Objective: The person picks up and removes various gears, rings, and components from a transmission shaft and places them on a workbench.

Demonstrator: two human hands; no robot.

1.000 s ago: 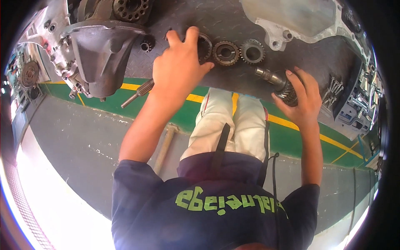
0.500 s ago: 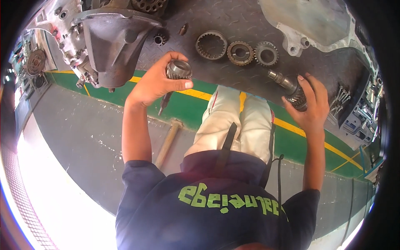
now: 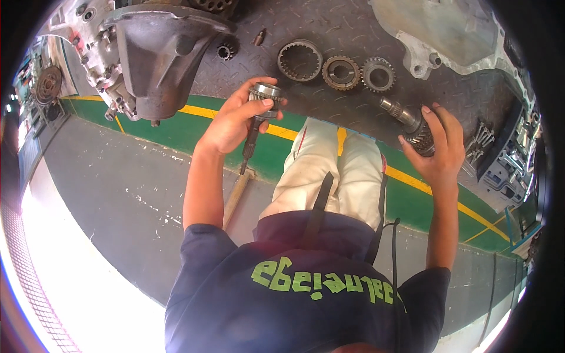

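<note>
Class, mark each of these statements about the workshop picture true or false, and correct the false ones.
1. The left hand holds a small metal gear. True.
2. The right hand is empty. False: it grips a splined gear shaft.
3. Three ring-shaped gears lie in a row on the dark checker-plate bench. True.
4. A large metal housing sits at the right end of the bench. False: it sits at the left.
5. A wooden-handled tool lies on the floor below the left hand. True.

Hands hide parts of gear [image 3: 265,94] & shaft [image 3: 412,126]; housing [image 3: 159,53] cut off.
</note>
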